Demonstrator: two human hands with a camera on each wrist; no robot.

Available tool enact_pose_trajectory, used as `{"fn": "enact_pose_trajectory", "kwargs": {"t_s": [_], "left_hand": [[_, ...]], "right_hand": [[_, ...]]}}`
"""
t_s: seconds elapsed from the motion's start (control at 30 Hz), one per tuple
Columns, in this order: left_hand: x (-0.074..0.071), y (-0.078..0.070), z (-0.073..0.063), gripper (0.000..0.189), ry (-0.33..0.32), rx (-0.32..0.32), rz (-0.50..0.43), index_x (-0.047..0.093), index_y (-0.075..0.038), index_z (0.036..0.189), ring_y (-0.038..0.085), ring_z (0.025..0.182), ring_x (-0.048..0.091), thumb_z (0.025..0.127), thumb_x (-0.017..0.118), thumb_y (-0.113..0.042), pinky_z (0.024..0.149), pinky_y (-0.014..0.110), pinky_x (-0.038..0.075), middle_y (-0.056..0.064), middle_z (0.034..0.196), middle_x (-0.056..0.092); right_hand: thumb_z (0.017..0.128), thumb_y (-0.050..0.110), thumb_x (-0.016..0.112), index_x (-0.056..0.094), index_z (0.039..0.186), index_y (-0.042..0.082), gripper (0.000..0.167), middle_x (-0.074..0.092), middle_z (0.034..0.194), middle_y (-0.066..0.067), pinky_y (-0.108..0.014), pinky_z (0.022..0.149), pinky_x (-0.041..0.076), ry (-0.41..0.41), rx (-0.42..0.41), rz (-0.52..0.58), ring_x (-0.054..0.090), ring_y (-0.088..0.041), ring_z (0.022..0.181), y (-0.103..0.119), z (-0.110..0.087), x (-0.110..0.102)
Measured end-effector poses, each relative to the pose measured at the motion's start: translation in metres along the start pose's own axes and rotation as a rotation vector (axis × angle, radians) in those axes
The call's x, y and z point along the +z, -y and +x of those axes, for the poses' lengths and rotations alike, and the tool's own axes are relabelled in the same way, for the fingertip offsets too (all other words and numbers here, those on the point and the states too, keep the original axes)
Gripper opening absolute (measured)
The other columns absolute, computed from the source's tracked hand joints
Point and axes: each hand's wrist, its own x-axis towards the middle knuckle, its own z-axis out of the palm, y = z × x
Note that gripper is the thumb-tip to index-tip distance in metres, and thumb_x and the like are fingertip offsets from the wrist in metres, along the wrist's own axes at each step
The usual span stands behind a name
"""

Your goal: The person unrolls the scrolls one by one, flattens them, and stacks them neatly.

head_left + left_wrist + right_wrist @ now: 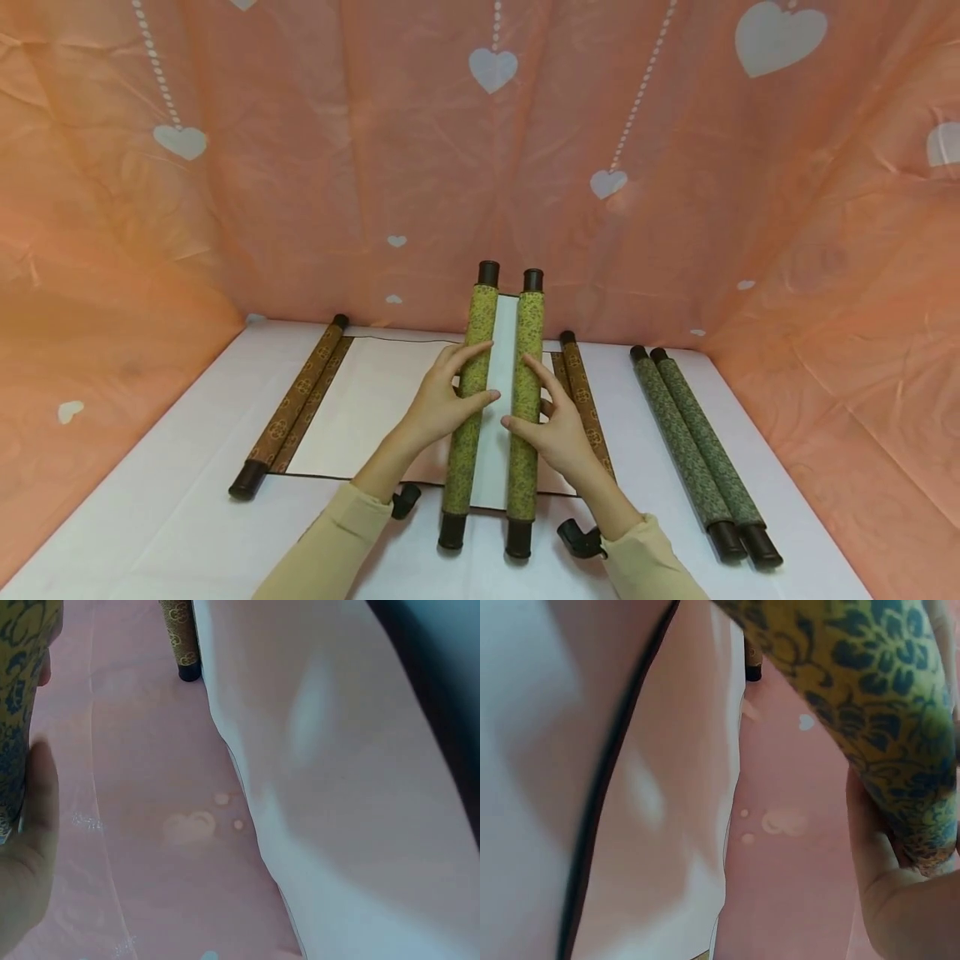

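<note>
A yellow-green patterned scroll (467, 450) with dark end knobs is held up in the head view, its two rolls slightly apart. Between them runs a narrow strip of pale paper (493, 454). My left hand (438, 398) grips the left roll, thumb across the front. The right hand (558, 429) holds the other roll (522, 479) the same way, some fingers hidden behind it. Behind it lies a brown patterned scroll (300, 400), spread wide on the table with its white sheet (375, 417) showing. In the right wrist view, the blue-flowered roll (885, 697) fills the upper right.
A dark green scroll (686, 442) lies at the right, its two rolls side by side. The white-covered table (172, 525) meets a pink-orange curtain with hearts (420, 167) at the back and sides. A dark wrist camera (579, 537) hangs by the right wrist.
</note>
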Motion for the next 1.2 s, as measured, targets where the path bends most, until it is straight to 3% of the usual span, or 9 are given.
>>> {"fn": "enact_pose_trajectory", "kwargs": {"t_s": [0.13, 0.23, 0.37, 0.53, 0.73, 0.83, 0.97, 1.1, 1.2], "left_hand": [[-0.002, 0.000, 0.001, 0.067, -0.021, -0.007, -0.002, 0.056, -0.019, 0.151, 0.028, 0.117, 0.053, 0.090, 0.083, -0.012, 0.079, 0.038, 0.053, 0.010, 0.146, 0.053], [-0.004, 0.000, 0.001, 0.064, -0.037, -0.011, -0.019, 0.056, -0.020, 0.149, 0.027, 0.108, 0.053, 0.090, 0.081, -0.008, 0.076, 0.036, 0.051, 0.009, 0.146, 0.055], [-0.008, 0.002, 0.001, 0.065, -0.040, -0.008, -0.025, 0.053, -0.020, 0.151, 0.031, 0.110, 0.056, 0.092, 0.077, -0.005, 0.083, 0.040, 0.051, 0.013, 0.148, 0.050], [-0.016, 0.005, 0.001, 0.065, -0.038, 0.002, -0.023, 0.051, -0.018, 0.153, 0.038, 0.116, 0.054, 0.093, 0.074, -0.003, 0.088, 0.047, 0.052, 0.018, 0.153, 0.042], [-0.024, 0.008, 0.003, 0.066, -0.021, -0.004, -0.060, 0.051, -0.019, 0.155, 0.040, 0.125, 0.050, 0.092, 0.064, 0.001, 0.087, 0.048, 0.052, 0.020, 0.160, 0.034], [-0.026, 0.007, 0.003, 0.070, -0.018, -0.020, -0.077, 0.050, -0.019, 0.156, 0.036, 0.121, 0.048, 0.090, 0.059, 0.004, 0.080, 0.041, 0.046, 0.021, 0.160, 0.033], [-0.028, 0.006, 0.003, 0.071, -0.011, -0.033, -0.084, 0.048, -0.018, 0.157, 0.037, 0.117, 0.044, 0.091, 0.057, 0.005, 0.073, 0.041, 0.041, 0.023, 0.160, 0.032], [-0.028, 0.004, 0.003, 0.069, -0.016, -0.048, -0.052, 0.048, -0.021, 0.157, 0.043, 0.137, 0.041, 0.095, 0.070, -0.003, 0.092, 0.056, 0.048, 0.022, 0.161, 0.030], [-0.028, 0.003, 0.004, 0.073, -0.023, -0.056, -0.022, 0.049, -0.023, 0.157, 0.045, 0.147, 0.034, 0.092, 0.080, -0.009, 0.107, 0.067, 0.039, 0.021, 0.162, 0.030]], "right_hand": [[0.088, 0.004, 0.081, 0.038, 0.161, 0.034, 0.091, 0.042, 0.158, -0.012, -0.049, 0.089, 0.055, -0.028, -0.022, -0.037, 0.054, -0.045, 0.127, 0.001, 0.001, -0.002], [0.088, 0.000, 0.079, 0.037, 0.162, 0.031, 0.090, 0.043, 0.157, -0.014, -0.042, 0.082, 0.055, -0.029, -0.057, -0.058, 0.057, -0.038, 0.118, 0.002, 0.002, -0.005], [0.089, -0.004, 0.076, 0.035, 0.163, 0.029, 0.091, 0.032, 0.167, -0.008, -0.041, 0.085, 0.053, -0.018, -0.090, -0.077, 0.056, -0.038, 0.122, 0.003, 0.003, -0.010], [0.089, -0.004, 0.073, 0.034, 0.164, 0.030, 0.091, 0.035, 0.165, -0.006, -0.039, 0.083, 0.048, -0.007, -0.075, -0.077, 0.054, -0.037, 0.121, 0.003, 0.004, -0.017], [0.089, -0.012, 0.062, 0.034, 0.164, 0.027, 0.088, 0.029, 0.169, -0.004, -0.044, 0.087, 0.041, 0.025, -0.097, -0.027, 0.025, -0.036, 0.154, 0.004, 0.003, -0.025], [0.088, -0.015, 0.053, 0.036, 0.163, 0.027, 0.087, 0.027, 0.170, -0.002, -0.043, 0.089, 0.039, 0.022, -0.080, -0.019, 0.014, -0.027, 0.159, 0.004, 0.004, -0.027], [0.087, -0.015, 0.048, 0.038, 0.162, 0.028, 0.087, 0.025, 0.170, 0.000, -0.041, 0.091, 0.038, 0.011, -0.045, -0.012, 0.012, -0.022, 0.159, 0.005, 0.005, -0.029], [0.093, -0.007, 0.063, 0.038, 0.162, 0.028, 0.081, 0.025, 0.170, -0.001, -0.048, 0.107, 0.039, 0.017, -0.042, -0.020, 0.015, -0.025, 0.159, 0.005, 0.006, -0.030], [0.092, 0.001, 0.077, 0.037, 0.162, 0.029, 0.086, 0.026, 0.169, -0.002, -0.059, 0.117, 0.032, 0.016, -0.039, -0.045, 0.020, -0.029, 0.157, 0.003, 0.007, -0.030]]}}
